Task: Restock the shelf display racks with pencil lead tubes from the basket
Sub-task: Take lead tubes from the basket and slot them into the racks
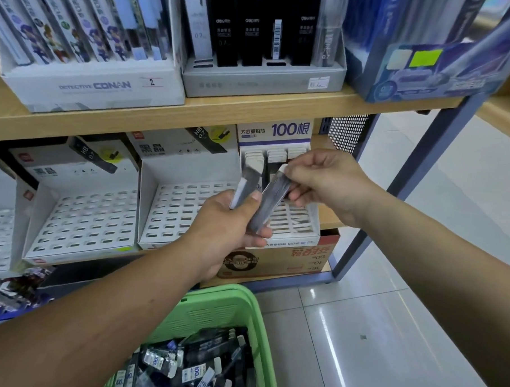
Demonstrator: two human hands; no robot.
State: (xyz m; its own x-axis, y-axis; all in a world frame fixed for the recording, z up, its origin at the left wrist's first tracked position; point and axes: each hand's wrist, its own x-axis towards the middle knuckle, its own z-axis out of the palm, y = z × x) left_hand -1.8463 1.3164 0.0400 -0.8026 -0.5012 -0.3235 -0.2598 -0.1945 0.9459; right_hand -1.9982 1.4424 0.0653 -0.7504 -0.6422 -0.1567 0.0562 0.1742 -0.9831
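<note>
Few tubes (pixel 274 157) in the rack (pixel 290 221), basket (pixel 213 308) brimming. Our left hand (pixel 225 233) grips a bundle (pixel 244 187), right hand (pixel 327 182) pinches one tube (pixel 269 199).

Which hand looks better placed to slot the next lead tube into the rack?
The right hand: it pinches one tube by its top end, directly before the 100-count rack. The left hand is busy gripping the spare tube.

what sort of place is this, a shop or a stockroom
Most likely a stationery shop: wooden shelves carry cardboard display racks, one with a price sticker, and a green basket holds loose pencil lead tubes.
</note>
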